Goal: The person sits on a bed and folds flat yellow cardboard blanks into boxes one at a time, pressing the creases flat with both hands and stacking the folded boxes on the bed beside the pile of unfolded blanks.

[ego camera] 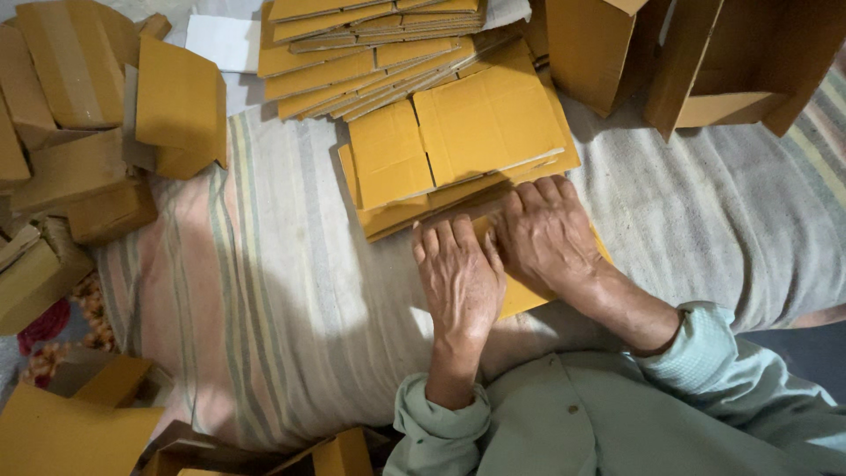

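Observation:
My left hand (458, 273) and my right hand (545, 231) lie side by side, palms down, fingers flat on a yellow flattened cardboard sheet (522, 295) on a striped cloth. Their fingertips reach the near edge of a stack of flat yellow carton blanks (458, 141) just beyond. Most of the pressed sheet is hidden under my hands; only its right and lower edges show. Pale green sleeves cover both forearms.
More flat blanks are piled at the top (370, 48). Folded brown boxes are heaped at the left (79, 115) and stand open at the top right (714, 62). Yellow cardboard pieces lie at the lower left (70, 432). The striped cloth (264, 291) covers the surface.

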Demonstrator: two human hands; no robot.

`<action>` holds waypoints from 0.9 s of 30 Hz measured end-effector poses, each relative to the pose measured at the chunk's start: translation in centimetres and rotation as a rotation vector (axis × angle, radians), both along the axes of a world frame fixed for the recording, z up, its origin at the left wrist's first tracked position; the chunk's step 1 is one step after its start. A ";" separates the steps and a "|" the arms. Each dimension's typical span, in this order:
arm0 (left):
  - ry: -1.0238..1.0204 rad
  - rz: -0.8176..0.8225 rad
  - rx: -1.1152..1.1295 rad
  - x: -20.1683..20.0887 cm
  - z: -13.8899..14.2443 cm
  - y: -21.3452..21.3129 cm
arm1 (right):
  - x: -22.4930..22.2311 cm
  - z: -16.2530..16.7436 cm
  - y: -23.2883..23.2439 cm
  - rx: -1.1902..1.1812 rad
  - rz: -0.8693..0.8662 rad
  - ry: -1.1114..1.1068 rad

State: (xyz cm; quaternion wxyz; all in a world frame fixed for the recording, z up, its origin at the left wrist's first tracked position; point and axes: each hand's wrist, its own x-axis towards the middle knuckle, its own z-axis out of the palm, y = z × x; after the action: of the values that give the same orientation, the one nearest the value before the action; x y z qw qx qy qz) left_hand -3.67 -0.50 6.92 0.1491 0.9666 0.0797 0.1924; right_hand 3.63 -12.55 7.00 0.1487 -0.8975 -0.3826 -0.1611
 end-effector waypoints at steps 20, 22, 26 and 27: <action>0.011 -0.095 0.008 -0.1 -0.3 0.2 | 0.3 -0.7 -0.2 -0.066 -0.136 -0.138; -0.025 -0.097 0.032 -0.1 -0.2 0.2 | 0.2 -0.5 -0.4 -0.039 -0.011 -0.070; -0.002 -0.096 0.043 0.0 -0.1 0.2 | 0.1 0.0 -0.4 0.081 0.151 -0.002; -0.003 -0.096 0.044 0.0 -0.1 0.2 | 0.2 0.0 -0.4 0.087 0.151 0.008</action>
State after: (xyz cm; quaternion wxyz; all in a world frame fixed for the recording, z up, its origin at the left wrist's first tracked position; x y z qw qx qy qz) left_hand -3.64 -0.26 6.79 0.1370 0.9721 0.0288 0.1883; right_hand 3.81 -12.94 7.02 0.2007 -0.8594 -0.4414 -0.1623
